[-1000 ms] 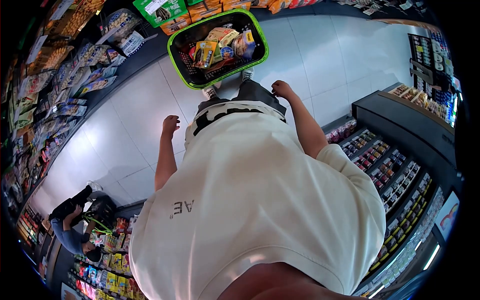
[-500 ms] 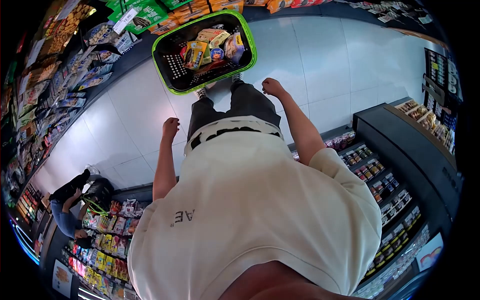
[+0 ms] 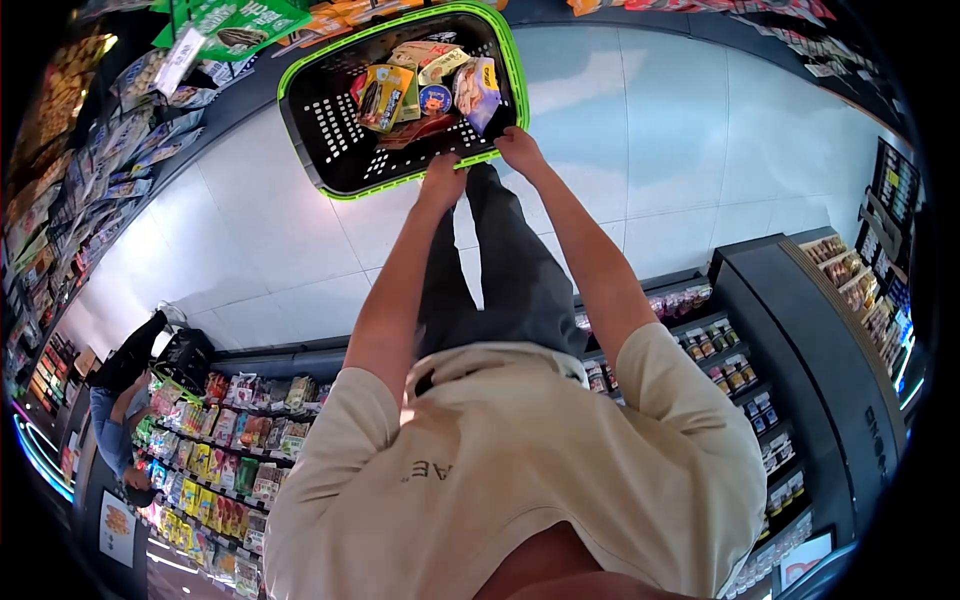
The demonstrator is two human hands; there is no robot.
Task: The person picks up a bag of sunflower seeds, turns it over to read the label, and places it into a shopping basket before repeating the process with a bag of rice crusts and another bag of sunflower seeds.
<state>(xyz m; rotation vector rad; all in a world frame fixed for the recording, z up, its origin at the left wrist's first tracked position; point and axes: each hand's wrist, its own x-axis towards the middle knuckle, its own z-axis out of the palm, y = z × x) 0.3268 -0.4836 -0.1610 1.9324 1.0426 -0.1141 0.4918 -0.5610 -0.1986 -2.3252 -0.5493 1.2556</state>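
The basket (image 3: 320, 140) sat on the floor (image 3: 650, 130) just ahead of the person's feet, with packets (image 3: 385, 95) inside it. The left hand (image 3: 443, 178) and right hand (image 3: 520, 150) held its near rim side by side. Shelves (image 3: 100, 170) stood to the left and a display case (image 3: 800, 330) to the right.

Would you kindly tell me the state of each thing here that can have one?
basket: on the floor, part filled with packets.
left hand: on the basket's near rim; grip unclear.
right hand: on the same rim; grip unclear.
other person: bent over beside the shelf.
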